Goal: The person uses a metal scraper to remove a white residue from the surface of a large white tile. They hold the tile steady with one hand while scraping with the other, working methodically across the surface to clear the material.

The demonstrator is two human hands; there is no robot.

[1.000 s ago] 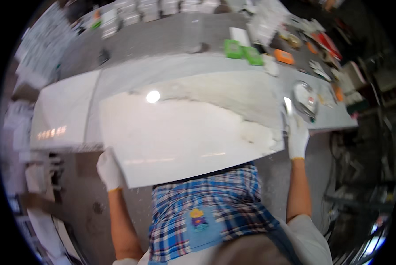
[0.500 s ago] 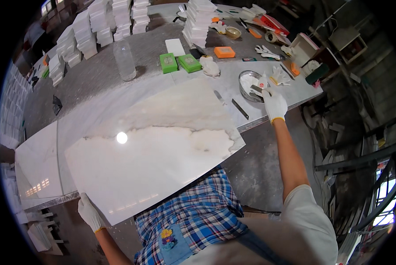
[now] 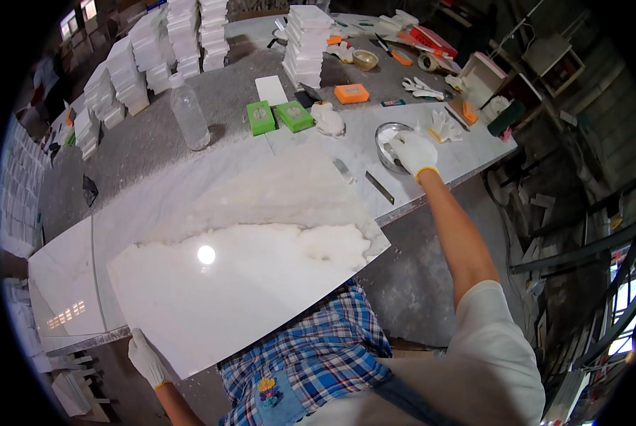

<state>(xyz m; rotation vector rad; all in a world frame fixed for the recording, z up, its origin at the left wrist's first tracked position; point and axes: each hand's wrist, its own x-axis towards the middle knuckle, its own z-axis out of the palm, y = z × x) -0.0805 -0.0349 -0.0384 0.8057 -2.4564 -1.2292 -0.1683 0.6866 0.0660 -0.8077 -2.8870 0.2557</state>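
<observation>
A large glossy white marble tile (image 3: 261,277) with a brown vein lies tilted across the table's front edge and overhangs it. My gloved left hand (image 3: 147,361) grips its near left edge, some fingers hidden. At the right, my gloved right hand (image 3: 414,150) reaches into a round metal bowl (image 3: 380,135) holding white material. Its fingers are closed on a flat grey scraper blade, now mostly hidden by the glove. Between tile and bowl lie a dark flat blade (image 3: 380,187) and a paler one (image 3: 343,170).
Beyond the tile stand a clear plastic bottle (image 3: 190,117), two green boxes (image 3: 294,116), an orange box (image 3: 351,94) and a crumpled white cloth (image 3: 328,118). Tall stacks of white tiles (image 3: 307,50) line the back. Spare gloves (image 3: 444,128) lie past the bowl.
My right hand has moved left and down into the bowl with the scraper blade. My left hand stays on the tile's edge. The whole view has shifted slightly.
</observation>
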